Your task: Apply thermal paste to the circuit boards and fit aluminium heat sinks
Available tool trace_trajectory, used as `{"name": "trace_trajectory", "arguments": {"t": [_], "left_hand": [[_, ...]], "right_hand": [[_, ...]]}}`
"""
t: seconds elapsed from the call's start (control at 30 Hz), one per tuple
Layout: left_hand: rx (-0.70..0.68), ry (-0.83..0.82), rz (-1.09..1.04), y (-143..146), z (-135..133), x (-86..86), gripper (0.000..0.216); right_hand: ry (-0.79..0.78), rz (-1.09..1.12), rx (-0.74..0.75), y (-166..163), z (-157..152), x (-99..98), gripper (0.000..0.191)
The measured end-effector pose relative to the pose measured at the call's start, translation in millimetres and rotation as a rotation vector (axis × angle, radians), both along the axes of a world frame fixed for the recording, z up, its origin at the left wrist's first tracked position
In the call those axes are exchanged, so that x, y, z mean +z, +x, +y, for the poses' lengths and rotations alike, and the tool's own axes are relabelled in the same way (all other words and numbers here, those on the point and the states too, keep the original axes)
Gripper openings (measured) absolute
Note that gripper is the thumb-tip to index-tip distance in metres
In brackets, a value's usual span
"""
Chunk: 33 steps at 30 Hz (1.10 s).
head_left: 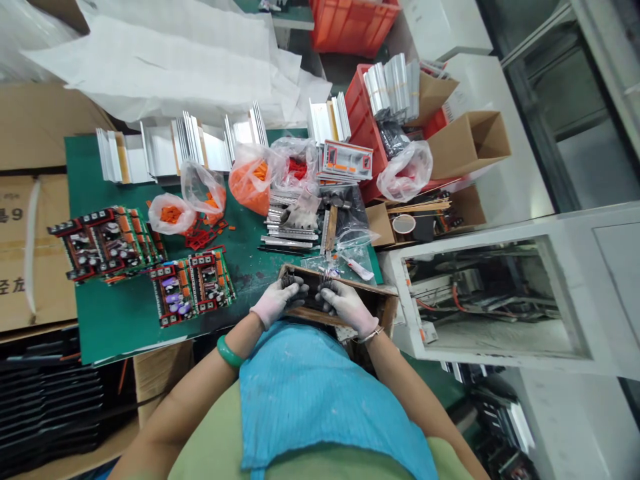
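Observation:
My left hand [280, 300], in a white glove with grey fingertips, is closed around a small bunch of thin dark pieces [289, 280]. Gloved the same way, my right hand [346, 304] pinches more thin dark, wiry pieces [326, 280]. What exactly these pieces are is too small to tell. Both hands are over an open wooden drawer [387, 293] at the table's front edge; its inside is dark and partly hidden by them. Just beyond the right hand lie a white tube [361, 269] and clear plastic bags [353, 250].
Populated circuit boards [193, 287] stand on the green table [245, 293] at left. Behind are bags of orange parts [250, 183], a bag of red parts [296, 167], metal strips [290, 239], a hammer [336, 199] and aluminium profiles [187, 143]. A white machine [575, 293] borders the right.

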State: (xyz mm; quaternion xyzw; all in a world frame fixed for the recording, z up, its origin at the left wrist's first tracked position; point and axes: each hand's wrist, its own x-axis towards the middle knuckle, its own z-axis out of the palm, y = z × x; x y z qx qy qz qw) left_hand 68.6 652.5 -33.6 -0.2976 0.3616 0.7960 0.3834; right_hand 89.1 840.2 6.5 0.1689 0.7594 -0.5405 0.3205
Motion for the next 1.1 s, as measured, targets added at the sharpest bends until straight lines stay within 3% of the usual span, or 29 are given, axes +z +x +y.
{"name": "trace_trajectory", "arguments": {"t": [0.17, 0.47, 0.93, 1.1], "left_hand": [[-0.028, 0.121, 0.04, 1.2, 10.7, 1.7, 0.042], [-0.045, 0.205, 0.056, 4.4, 18.2, -0.4, 0.049], [-0.061, 0.123, 0.022, 3.2, 22.4, 5.2, 0.049], [0.039, 0.056, -0.03, -8.0, 11.7, 2.3, 0.038]], "right_hand": [[-0.027, 0.0, -0.061, 0.5, -13.9, 18.7, 0.019], [0.028, -0.082, -0.042, 1.0, -16.2, 22.7, 0.018], [-0.077, -0.118, -0.012, 5.8, -15.5, 19.3, 0.021], [-0.224, -0.172, -0.081, 12.3, -6.8, 23.3, 0.037]]}}
